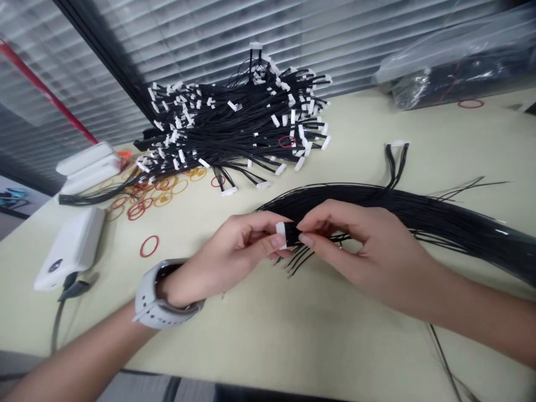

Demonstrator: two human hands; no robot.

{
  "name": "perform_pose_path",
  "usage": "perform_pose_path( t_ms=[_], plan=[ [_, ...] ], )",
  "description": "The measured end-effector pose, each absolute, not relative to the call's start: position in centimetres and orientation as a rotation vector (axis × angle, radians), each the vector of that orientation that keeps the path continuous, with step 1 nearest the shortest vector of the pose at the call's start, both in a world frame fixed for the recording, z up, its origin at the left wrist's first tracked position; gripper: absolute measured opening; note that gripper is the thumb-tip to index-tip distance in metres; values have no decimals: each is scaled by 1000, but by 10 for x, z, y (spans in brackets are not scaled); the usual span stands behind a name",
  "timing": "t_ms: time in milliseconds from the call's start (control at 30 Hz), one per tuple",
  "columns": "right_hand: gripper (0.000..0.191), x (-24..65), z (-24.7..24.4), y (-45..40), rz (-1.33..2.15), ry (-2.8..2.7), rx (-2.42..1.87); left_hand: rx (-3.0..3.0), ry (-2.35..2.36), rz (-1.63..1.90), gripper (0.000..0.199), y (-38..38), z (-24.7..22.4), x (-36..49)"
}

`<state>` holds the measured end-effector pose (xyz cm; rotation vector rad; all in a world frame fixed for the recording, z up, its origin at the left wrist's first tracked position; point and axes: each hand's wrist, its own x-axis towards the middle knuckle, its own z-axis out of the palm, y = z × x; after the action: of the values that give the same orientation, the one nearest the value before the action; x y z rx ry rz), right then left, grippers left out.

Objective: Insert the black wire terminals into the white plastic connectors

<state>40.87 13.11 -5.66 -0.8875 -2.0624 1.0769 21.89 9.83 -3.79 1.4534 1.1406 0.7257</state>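
Observation:
A small white connector (283,235) with black wires entering it is pinched between the thumb and fingers of my left hand (238,248). Close on its right, my right hand (364,240) pinches a black wire (294,233) at the connector's wire side. Loose wire ends hang below the connector. Behind and to the right of my hands lies a long thick bundle of black wires (444,215). One finished-looking piece with a white connector (397,143) rests on that bundle. The exact wire tip in my right fingers is hidden.
A large pile of black cables with white connectors (238,123) lies by the blinds. Red and yellow rubber bands (161,192) are scattered at the left, near a white device (73,251) with a cable. A plastic-wrapped bundle (460,72) sits at the back right of the table (318,346).

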Motion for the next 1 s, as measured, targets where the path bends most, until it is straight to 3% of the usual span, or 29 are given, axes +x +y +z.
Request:
perform_pose_path(
  t_ms=[533,1000],
  plan=[
    [14,411,-60,141,763,-2503,-944,1571,1189,666,12,100,-47,219],
    [20,420,-43,149,1170,-2560,-938,2142,1212,641,17,99,-48,219]
  ],
)
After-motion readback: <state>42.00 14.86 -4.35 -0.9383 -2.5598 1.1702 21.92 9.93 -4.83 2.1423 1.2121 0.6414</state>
